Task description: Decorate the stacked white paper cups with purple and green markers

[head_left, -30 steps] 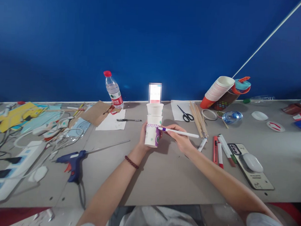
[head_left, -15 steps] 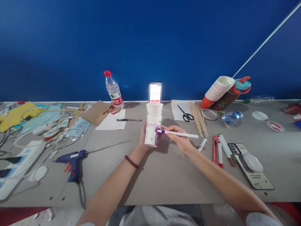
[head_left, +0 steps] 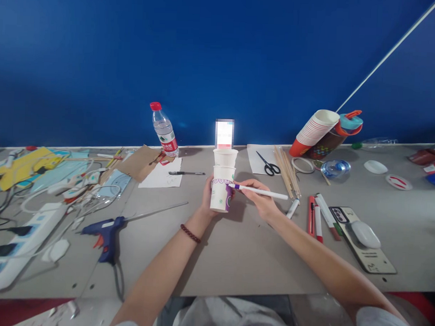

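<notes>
My left hand [head_left: 208, 196] is wrapped round the left side of a white paper cup [head_left: 218, 197] with a purple scalloped band and purple shape on it. Some of its fingers are hidden behind the cup. Another white paper cup [head_left: 225, 158] shows just above, nested in it or standing close behind; I cannot tell which. From the right, my right hand [head_left: 259, 197] pinches a white marker [head_left: 264, 191] with a purple end. The marker's tip meets the cup's right side, at the purple part.
A blue glue gun [head_left: 110, 230], power strip [head_left: 25, 244] and cables lie left. A water bottle [head_left: 165, 130] stands behind. Scissors [head_left: 269, 165], wooden sticks [head_left: 287, 171], stacked cups [head_left: 316, 128], markers [head_left: 318, 219] and a phone [head_left: 362, 242] lie right. A lit, blurred screen [head_left: 224, 134] stands at the wall.
The cups have shifted and turned slightly to the right in my left hand. The marker has moved a little with them, its tip still at the cup's side.
</notes>
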`<state>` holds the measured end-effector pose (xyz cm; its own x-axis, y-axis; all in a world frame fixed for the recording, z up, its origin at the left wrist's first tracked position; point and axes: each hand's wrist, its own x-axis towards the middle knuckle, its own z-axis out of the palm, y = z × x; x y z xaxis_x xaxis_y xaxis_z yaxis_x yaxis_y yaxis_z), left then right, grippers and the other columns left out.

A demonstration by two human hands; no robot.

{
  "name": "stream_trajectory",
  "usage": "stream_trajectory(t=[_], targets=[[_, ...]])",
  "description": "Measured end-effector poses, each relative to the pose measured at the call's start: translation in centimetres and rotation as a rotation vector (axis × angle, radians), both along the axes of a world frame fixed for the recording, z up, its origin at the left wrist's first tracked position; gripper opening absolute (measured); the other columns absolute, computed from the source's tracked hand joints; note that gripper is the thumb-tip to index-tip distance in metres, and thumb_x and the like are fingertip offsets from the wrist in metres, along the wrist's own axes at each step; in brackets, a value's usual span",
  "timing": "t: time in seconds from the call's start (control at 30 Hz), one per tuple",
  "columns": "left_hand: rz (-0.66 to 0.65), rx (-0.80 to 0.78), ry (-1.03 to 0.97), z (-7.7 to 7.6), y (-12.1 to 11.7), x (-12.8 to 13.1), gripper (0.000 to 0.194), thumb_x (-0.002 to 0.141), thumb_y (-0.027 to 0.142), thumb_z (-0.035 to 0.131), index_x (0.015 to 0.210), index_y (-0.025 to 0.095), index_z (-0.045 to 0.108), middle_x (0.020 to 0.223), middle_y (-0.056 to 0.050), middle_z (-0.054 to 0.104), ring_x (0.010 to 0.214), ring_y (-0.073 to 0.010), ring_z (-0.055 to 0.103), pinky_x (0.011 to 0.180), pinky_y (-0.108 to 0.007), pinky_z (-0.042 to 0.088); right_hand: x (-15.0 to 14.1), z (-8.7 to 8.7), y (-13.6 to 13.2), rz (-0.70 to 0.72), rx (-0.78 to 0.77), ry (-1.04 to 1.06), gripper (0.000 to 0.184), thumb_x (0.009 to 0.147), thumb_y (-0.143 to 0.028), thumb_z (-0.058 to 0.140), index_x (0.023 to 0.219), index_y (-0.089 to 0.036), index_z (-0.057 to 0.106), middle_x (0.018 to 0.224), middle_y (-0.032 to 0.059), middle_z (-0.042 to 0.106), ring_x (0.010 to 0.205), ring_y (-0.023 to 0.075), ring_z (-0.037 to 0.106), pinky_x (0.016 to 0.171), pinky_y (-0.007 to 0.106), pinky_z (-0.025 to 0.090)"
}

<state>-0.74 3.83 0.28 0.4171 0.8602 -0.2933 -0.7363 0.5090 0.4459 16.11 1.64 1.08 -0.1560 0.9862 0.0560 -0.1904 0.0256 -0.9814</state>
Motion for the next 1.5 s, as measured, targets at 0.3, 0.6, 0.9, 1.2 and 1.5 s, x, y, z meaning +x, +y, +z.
stream_trajectory(t=[0.3,0.6,0.9,1.2,1.5], targets=[[0.014,0.002,-0.014,0.0,-0.1,0.1,0.047,0.086,0.051,0.05,0.097,0.007,0.063,0.076,-0.012,0.069,0.057,-0.0191,0.065,0.052,-0.03,0.054,-0.1,0.3,-0.1,0.026,0.009,0.007,0.023,0.071,-0.044,0.079,0.08,-0.024,0.07,0.095,0.0045,0.078,0.107,0.0262,0.068,0.088,0.038,0.052],[-0.005,0.064,-0.002,0.4,-0.1,0.1,0.047,0.087,0.051,0.047,0.093,0.008,0.065,0.075,-0.012,0.07,0.057,-0.0185,0.065,0.05,-0.028,0.053,0.0,0.9,-0.3,0.045,0.027,-0.012,0.022,0.071,-0.044,0.078,0.079,-0.025,0.07,0.092,0.0036,0.077,0.109,0.0269,0.067,0.089,0.039,0.052],[-0.001,0.01,-0.002,0.6,-0.2,0.1,0.046,0.085,0.051,0.052,0.095,0.008,0.064,0.073,-0.011,0.07,0.054,-0.0191,0.065,0.05,-0.029,0.053,0.3,0.1,0.1,-0.035,0.026,-0.08,0.026,0.073,-0.045,0.076,0.086,-0.022,0.071,0.093,0.0046,0.076,0.082,0.0181,0.067,0.076,0.032,0.052],[-0.022,0.041,0.012,0.8,-0.2,0.1,0.051,0.087,0.053,0.048,0.096,0.006,0.065,0.077,-0.014,0.071,0.054,-0.0185,0.064,0.047,-0.028,0.052,0.1,0.8,-0.2,0.08,0.037,-0.015,0.022,0.07,-0.045,0.079,0.077,-0.025,0.07,0.09,0.0044,0.078,0.118,0.0301,0.063,0.098,0.045,0.049],[-0.011,0.024,0.028,0.6,-0.2,-0.1,0.046,0.086,0.052,0.051,0.096,0.009,0.065,0.075,-0.011,0.07,0.055,-0.0179,0.064,0.048,-0.028,0.052,0.3,0.4,0.0,0.028,-0.011,0.009,0.022,0.072,-0.043,0.078,0.081,-0.025,0.071,0.096,0.0045,0.077,0.109,0.0263,0.067,0.094,0.041,0.051]])
